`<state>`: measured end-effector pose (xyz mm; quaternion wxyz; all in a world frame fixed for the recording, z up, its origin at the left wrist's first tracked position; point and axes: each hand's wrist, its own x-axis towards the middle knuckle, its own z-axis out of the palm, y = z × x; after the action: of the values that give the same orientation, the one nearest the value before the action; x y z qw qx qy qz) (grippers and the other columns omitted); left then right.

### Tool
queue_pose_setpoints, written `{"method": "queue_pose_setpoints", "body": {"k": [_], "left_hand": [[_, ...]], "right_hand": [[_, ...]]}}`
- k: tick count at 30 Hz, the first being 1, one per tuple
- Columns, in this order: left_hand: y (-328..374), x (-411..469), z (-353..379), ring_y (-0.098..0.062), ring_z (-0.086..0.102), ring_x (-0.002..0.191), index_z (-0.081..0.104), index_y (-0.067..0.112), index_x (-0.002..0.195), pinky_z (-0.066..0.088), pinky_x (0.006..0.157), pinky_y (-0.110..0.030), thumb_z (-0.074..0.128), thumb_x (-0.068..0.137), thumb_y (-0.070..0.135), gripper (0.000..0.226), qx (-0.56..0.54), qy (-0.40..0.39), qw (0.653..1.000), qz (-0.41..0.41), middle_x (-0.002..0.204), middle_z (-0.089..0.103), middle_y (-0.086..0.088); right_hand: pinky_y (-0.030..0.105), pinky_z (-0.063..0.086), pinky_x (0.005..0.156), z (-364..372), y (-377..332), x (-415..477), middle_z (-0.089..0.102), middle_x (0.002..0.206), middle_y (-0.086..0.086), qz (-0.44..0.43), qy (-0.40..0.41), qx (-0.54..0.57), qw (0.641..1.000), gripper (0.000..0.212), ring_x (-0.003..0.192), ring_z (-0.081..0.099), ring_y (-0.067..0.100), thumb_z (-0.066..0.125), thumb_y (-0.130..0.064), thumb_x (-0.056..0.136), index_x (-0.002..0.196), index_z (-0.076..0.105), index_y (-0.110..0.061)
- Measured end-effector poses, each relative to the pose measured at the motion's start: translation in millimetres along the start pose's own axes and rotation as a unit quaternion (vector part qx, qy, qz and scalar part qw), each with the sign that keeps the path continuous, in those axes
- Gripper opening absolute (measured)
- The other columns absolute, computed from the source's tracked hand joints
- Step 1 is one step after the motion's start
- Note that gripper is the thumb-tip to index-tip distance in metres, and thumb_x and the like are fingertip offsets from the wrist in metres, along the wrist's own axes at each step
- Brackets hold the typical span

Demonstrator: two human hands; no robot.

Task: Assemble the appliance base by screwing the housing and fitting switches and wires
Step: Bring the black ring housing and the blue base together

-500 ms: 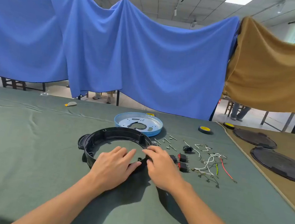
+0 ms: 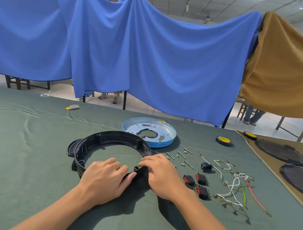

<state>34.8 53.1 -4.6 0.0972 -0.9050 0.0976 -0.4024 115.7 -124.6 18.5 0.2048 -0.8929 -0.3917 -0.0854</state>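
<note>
My feed: black round plastic housing ring (image 2: 115, 136) sits centre frame; left hand (image 2: 104, 178) clamps its near rim, steadying it; right hand (image 2: 160, 175) pinches the rim alongside, probably aligning a switch slot, though its fingertips hide that.

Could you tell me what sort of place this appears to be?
Probably an assembly workshop or training hall: a long cloth-covered table is laid out with a black ring housing, rocker switches and wires, and blue cloth dividers hang behind it.
</note>
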Motion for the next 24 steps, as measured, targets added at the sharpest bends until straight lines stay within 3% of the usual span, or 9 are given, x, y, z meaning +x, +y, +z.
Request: {"method": "queue_pose_setpoints", "body": {"k": [3, 6, 10, 14, 17, 21, 24], "left_hand": [[-14.7, 4.8, 10.2, -0.021, 0.055, 0.048, 0.054, 0.018, 0.054, 0.035, 0.037, -0.028, 0.043, 0.093, 0.046, 0.049, 0.007, -0.012, 1.0, -0.003, 0.049, 0.051, 0.003], [-26.3, 11.0, 16.5, -0.02, 0.058, 0.052, 0.06, 0.018, 0.056, 0.039, 0.039, -0.028, 0.041, 0.09, 0.049, 0.049, 0.008, -0.05, 0.998, -0.025, 0.05, 0.054, 0.004], [-16.2, 28.0, 17.5, -0.024, 0.059, 0.056, 0.062, 0.016, 0.063, 0.044, 0.046, -0.032, 0.043, 0.083, 0.045, 0.04, 0.006, -0.054, 0.996, -0.066, 0.054, 0.056, 0.001], [14.6, 64.0, 22.3, -0.025, 0.056, 0.056, 0.056, 0.016, 0.066, 0.039, 0.047, -0.032, 0.057, 0.077, 0.031, 0.019, 0.01, -0.047, 0.996, -0.077, 0.058, 0.054, 0.0], [27.6, 85.6, 35.1, -0.023, 0.057, 0.052, 0.06, 0.014, 0.063, 0.035, 0.046, -0.028, 0.077, 0.063, 0.022, 0.019, 0.036, -0.083, 0.99, -0.109, 0.057, 0.057, -0.001], [38.4, 91.7, 50.8, -0.021, 0.051, 0.046, 0.059, 0.016, 0.055, 0.023, 0.047, -0.028, 0.074, 0.054, 0.009, 0.016, 0.094, -0.127, 0.984, -0.083, 0.051, 0.054, -0.002], [38.1, 93.1, 57.0, -0.019, 0.049, 0.046, 0.059, 0.017, 0.055, 0.021, 0.048, -0.026, 0.069, 0.056, 0.008, 0.013, 0.114, -0.142, 0.981, -0.059, 0.051, 0.053, 0.0]], "right_hand": [[0.028, 0.029, 0.108, 0.5, 3.8, 14.7, 0.052, 0.14, -0.01, -0.023, -0.023, 0.005, 0.999, 0.05, 0.13, 0.036, 0.009, 0.039, -0.003, 0.092, 0.133, 0.057, -0.026], [0.021, 0.032, 0.105, -5.7, 15.3, 30.0, 0.058, 0.134, -0.006, -0.016, 0.003, 0.052, 0.999, 0.044, 0.125, 0.047, 0.01, 0.042, -0.005, 0.091, 0.125, 0.063, -0.021], [0.035, 0.041, 0.106, -18.1, 45.5, 55.7, 0.061, 0.129, 0.003, 0.064, 0.053, 0.047, 0.995, 0.039, 0.12, 0.053, 0.019, 0.044, -0.008, 0.092, 0.125, 0.063, -0.015], [0.042, 0.039, 0.108, -21.5, 67.7, 82.2, 0.051, 0.141, 0.003, 0.108, 0.013, -0.009, 0.994, 0.043, 0.13, 0.045, 0.021, 0.041, -0.01, 0.094, 0.135, 0.054, -0.017], [0.044, 0.04, 0.107, -17.7, 75.1, 97.0, 0.045, 0.147, 0.0, 0.119, -0.022, -0.044, 0.992, 0.046, 0.132, 0.04, 0.021, 0.04, -0.01, 0.095, 0.14, 0.046, -0.019], [0.043, 0.039, 0.105, -5.8, 81.3, 108.8, 0.043, 0.148, 0.004, 0.121, -0.052, -0.086, 0.988, 0.05, 0.132, 0.042, 0.026, 0.044, -0.009, 0.096, 0.144, 0.04, -0.017], [0.043, 0.037, 0.101, 0.2, 86.7, 116.0, 0.053, 0.138, 0.009, 0.104, -0.057, -0.137, 0.983, 0.043, 0.124, 0.047, 0.029, 0.044, -0.013, 0.097, 0.14, 0.046, -0.018]]}}
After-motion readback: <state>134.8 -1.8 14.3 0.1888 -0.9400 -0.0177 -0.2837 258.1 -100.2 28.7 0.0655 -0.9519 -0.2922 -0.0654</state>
